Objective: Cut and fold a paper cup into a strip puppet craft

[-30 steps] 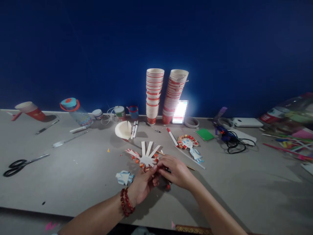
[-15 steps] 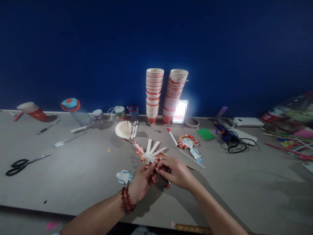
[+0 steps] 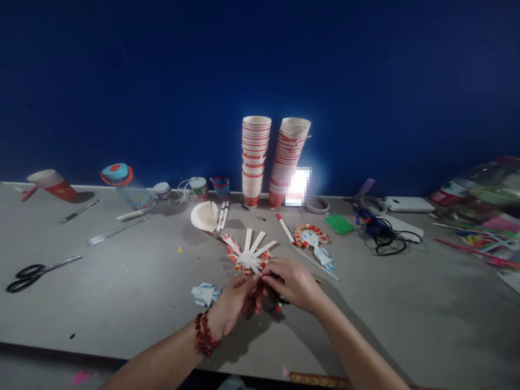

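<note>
A paper cup cut into strips point(image 3: 247, 259) is in my hands, its white round base in the middle. Several strips fan out straight and white at the top, while others are curled, showing red and orange. My left hand point(image 3: 235, 300) pinches its near edge from below. On the right, my right hand point(image 3: 290, 281) has its fingers pressed together on a strip, fingertips meeting the left thumb. Something dark shows under the right palm; I cannot make it out. A paper doll body point(image 3: 206, 294) lies left of my hands, and a finished-looking paper doll point(image 3: 312, 238) lies beyond the right hand.
Two tall stacks of paper cups point(image 3: 255, 162) stand against the blue wall. A cut cup point(image 3: 204, 216), white markers point(image 3: 222, 215) and a red-capped marker point(image 3: 285, 227) lie nearer. Black scissors point(image 3: 43, 272) and a water bottle point(image 3: 128, 187) are left; a corded glue gun point(image 3: 376, 227) is right.
Both hands stay at the cut cup; the fingertips have shifted slightly along its near edge. Curled strips on its right side show more now. The view has moved a little.
</note>
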Motion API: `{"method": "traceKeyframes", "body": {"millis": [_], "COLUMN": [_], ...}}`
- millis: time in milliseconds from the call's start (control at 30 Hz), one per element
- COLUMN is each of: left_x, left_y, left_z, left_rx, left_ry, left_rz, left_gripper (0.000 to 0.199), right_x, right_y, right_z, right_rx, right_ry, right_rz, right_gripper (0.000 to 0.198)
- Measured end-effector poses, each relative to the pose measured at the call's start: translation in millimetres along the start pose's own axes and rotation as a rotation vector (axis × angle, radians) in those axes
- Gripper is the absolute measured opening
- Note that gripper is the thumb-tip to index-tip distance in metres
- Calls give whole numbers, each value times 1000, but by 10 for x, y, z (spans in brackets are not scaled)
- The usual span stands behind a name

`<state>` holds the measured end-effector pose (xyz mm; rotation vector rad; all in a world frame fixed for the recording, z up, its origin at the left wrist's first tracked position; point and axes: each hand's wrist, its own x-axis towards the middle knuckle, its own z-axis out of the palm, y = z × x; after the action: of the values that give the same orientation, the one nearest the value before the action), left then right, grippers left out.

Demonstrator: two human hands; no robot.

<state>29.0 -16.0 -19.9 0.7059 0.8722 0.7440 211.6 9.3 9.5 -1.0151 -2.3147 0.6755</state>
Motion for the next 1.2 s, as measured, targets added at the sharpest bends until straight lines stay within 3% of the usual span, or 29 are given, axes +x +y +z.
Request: {"method": "traceKeyframes", "body": {"millis": [267, 667, 800, 1033, 1200], "left_x": [64, 56, 61, 47, 29], "left_y": [-64, -75, -59, -46, -57], "left_z": [-51, -17, 1, 26, 24], "left_rx": [-105, 0, -55, -101, -48], "left_ry": [43, 145, 158, 180, 140], "left_rz": [56, 118, 116, 115, 124], "left_gripper": [35, 38, 37, 36, 39], "right_x": [8, 15, 10, 2, 16], "right_y": [-10, -10, -23, 8, 29], "right_z": [-2, 45, 114, 135, 107], "right_rx": [-127, 26, 45, 6, -74], "right_ry": [-82, 0, 111, 97, 32], "right_rz": [-146, 15, 69, -55, -47], "right_gripper": [22, 21, 14, 14, 15]}}
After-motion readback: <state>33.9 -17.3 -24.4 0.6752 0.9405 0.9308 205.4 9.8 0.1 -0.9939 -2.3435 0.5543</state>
